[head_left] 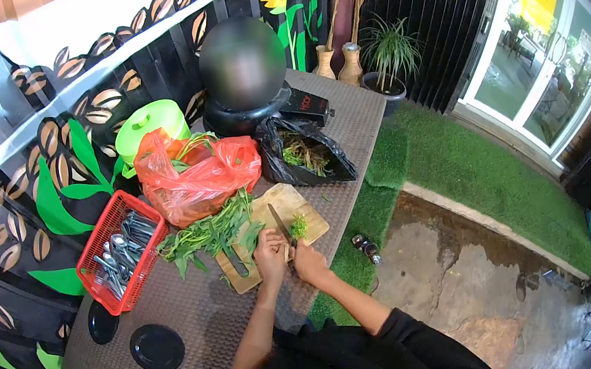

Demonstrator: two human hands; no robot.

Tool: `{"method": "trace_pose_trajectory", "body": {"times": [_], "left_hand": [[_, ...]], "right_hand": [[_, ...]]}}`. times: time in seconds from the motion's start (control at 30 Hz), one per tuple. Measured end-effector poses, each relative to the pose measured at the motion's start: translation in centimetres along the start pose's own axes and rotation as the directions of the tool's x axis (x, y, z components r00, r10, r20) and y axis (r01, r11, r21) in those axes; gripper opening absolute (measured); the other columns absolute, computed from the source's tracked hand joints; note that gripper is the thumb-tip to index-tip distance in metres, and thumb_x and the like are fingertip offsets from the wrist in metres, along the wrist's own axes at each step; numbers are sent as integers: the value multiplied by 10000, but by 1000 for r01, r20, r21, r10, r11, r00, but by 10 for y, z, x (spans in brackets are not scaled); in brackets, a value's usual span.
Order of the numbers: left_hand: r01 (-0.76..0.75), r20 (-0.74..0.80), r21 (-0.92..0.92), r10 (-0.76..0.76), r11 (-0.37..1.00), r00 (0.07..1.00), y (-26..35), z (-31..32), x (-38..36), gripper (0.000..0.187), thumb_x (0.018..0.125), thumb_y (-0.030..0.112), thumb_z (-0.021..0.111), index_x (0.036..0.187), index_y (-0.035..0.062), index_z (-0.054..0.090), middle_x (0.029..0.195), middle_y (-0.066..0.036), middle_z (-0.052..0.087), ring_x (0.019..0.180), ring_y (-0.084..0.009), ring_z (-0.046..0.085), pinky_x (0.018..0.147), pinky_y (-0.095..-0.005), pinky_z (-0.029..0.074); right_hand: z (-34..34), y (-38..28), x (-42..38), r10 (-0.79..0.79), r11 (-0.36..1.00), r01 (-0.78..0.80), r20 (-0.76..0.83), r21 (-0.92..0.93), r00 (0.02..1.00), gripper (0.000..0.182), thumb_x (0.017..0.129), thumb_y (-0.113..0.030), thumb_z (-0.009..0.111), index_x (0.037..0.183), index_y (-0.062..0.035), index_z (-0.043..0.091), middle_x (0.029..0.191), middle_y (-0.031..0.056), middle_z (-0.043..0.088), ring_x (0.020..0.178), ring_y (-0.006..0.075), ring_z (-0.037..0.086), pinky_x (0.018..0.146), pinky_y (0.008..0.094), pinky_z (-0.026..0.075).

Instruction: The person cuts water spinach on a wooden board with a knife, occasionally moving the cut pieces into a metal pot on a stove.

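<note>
Both my hands are together over a wooden cutting board (307,209) near the table's right edge. A knife (277,219) points away from me, its blade over the board. My right hand (310,260) is closed where its handle end lies; the grip itself is mostly hidden. Close beyond the right fingers is a small clump of light green leaves (298,225). Curled beside the blade, my left hand (270,253) has its fingers closed, and what they hold is hidden. Long leafy greens (214,231) lie left of it, partly on the board.
Behind the greens stand a red plastic bag (195,180) and a black bag (306,154) with plant stems. A red basket (122,250) holds cutlery. Also on the table (221,348) are black plates (157,348), a green lidded pot (150,130) and a black box (306,109).
</note>
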State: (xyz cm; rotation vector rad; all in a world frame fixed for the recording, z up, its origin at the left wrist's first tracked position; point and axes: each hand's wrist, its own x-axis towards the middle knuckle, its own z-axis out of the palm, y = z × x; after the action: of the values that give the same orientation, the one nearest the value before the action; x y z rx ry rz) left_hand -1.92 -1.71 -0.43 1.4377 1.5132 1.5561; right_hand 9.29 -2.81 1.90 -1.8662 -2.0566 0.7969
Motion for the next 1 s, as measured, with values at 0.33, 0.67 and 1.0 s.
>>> {"method": "trace_pose_trajectory", "body": {"times": [0.33,0.67,1.0], "left_hand": [[-75,19,58,74,995,997,9,-1,4,270,732,-97,623,967,0,532,813,-96,608,722,-174,622,618,-274,498],[-57,136,34,51,998,989,1,-4,15,194,737,-75,627,916,-16,585,852,-118,633,741,-192,629,636,-281,498],[-192,5,180,195,965,981,24,-35,25,84,759,6,661,832,-7,621,776,-94,642,667,-174,606,608,-303,482]], "right_hand": [[3,5,1,-46,994,40,-53,-102,998,395,937,-318,420,1134,24,406,745,247,632,721,426,631,642,503,507],[-12,6,-5,-33,999,32,-42,-6,999,409,941,-314,406,1110,58,407,778,291,615,742,453,611,661,527,489],[-5,-5,-27,-19,987,29,-65,158,998,344,948,-304,394,1042,25,374,721,314,590,697,498,574,627,564,457]]}}
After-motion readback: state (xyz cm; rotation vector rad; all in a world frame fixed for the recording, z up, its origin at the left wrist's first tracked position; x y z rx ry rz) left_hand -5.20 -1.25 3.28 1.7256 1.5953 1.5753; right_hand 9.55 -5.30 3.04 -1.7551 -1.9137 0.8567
